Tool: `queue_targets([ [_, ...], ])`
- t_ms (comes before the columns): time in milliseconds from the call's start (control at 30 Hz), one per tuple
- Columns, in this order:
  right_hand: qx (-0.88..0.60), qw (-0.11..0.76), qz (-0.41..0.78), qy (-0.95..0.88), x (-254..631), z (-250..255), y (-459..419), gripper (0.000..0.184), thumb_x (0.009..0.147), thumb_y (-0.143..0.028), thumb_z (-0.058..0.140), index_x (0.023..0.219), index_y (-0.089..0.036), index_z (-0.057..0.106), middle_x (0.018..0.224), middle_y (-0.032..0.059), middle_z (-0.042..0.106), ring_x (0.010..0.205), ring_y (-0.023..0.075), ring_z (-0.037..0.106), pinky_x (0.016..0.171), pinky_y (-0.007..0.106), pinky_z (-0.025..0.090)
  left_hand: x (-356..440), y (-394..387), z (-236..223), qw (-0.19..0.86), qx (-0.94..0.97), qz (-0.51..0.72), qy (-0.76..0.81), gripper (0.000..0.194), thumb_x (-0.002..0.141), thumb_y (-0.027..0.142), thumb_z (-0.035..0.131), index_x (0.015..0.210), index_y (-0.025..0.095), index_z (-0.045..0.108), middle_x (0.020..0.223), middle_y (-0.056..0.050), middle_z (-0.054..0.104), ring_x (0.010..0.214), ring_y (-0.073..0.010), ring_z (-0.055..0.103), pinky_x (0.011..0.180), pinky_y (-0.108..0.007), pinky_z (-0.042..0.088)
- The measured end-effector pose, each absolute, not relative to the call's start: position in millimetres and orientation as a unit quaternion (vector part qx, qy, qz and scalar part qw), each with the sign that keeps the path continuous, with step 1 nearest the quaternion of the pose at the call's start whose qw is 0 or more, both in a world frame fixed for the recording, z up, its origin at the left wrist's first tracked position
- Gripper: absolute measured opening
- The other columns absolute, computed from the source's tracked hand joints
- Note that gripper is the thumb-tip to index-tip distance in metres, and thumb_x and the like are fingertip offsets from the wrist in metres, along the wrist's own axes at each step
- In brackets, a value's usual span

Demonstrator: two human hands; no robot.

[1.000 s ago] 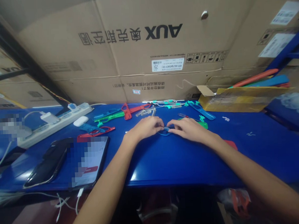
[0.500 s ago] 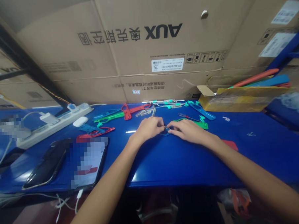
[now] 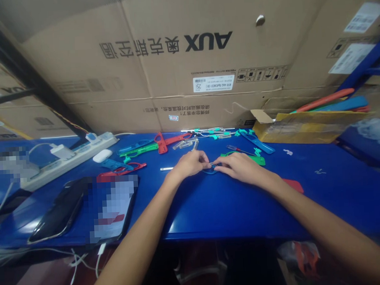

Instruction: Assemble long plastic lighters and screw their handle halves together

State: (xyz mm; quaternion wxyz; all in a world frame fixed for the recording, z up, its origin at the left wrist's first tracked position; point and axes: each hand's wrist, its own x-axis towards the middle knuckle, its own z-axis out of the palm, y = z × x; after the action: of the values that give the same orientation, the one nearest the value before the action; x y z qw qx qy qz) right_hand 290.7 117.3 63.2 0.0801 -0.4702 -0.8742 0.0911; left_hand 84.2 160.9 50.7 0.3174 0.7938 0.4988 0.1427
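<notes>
Between my hands is a thin blue looped piece (image 3: 211, 170), partly covered by fingers; its exact kind is unclear. My left hand (image 3: 191, 163) pinches its left side with thumb and index finger. On the other side my right hand (image 3: 238, 167) grips it with its fingertips. Right behind the right hand lie a screwdriver (image 3: 240, 150) and a green plastic piece (image 3: 256, 159). A short metal strip (image 3: 166, 168) rests left of my left hand, and small metal parts (image 3: 183, 144) are behind it.
Red, green and blue plastic pieces (image 3: 174, 138) lie along the back of the blue table (image 3: 193, 209). A cardboard box (image 3: 302, 127) of coloured pieces stands back right. At left are a power strip (image 3: 74, 158), a phone (image 3: 59, 211) and a tablet (image 3: 130, 208).
The blue looped piece shows a little more between my fingertips, its loop turned slightly. Both hands stay in nearly the same place.
</notes>
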Motion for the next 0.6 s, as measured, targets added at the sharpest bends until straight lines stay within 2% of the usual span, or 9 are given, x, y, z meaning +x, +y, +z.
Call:
queue_targets([
  [233,-0.478,0.097,0.111,-0.866,293,62,119,0.026,0.099,-0.039,0.056,0.113,-0.024,0.073,0.081,0.0022,0.075,0.073,0.0187,0.067,0.064,0.027,0.039,77,164,52,0.384,0.783,0.145,0.468,0.017,0.078,0.027,0.073,0.091,0.016,0.071,0.085,-0.003,0.073,0.080,-0.0171,0.066,0.069,-0.025,0.047],
  [433,-0.447,0.083,0.046,-0.889,292,58,118,0.032,0.102,-0.036,0.049,0.121,-0.026,0.073,0.108,0.0086,0.078,0.096,0.0264,0.072,0.078,0.034,0.050,70,169,52,0.408,0.786,0.153,0.439,0.015,0.081,0.023,0.067,0.093,0.014,0.072,0.088,-0.005,0.074,0.082,-0.0169,0.066,0.074,-0.026,0.050],
  [600,-0.443,0.079,0.040,-0.892,292,54,119,0.032,0.102,-0.036,0.048,0.112,-0.025,0.076,0.099,0.0089,0.079,0.091,0.0255,0.072,0.080,0.034,0.052,70,170,50,0.399,0.792,0.157,0.435,0.015,0.082,0.021,0.065,0.093,0.014,0.073,0.087,-0.004,0.075,0.082,-0.0172,0.067,0.075,-0.026,0.050],
])
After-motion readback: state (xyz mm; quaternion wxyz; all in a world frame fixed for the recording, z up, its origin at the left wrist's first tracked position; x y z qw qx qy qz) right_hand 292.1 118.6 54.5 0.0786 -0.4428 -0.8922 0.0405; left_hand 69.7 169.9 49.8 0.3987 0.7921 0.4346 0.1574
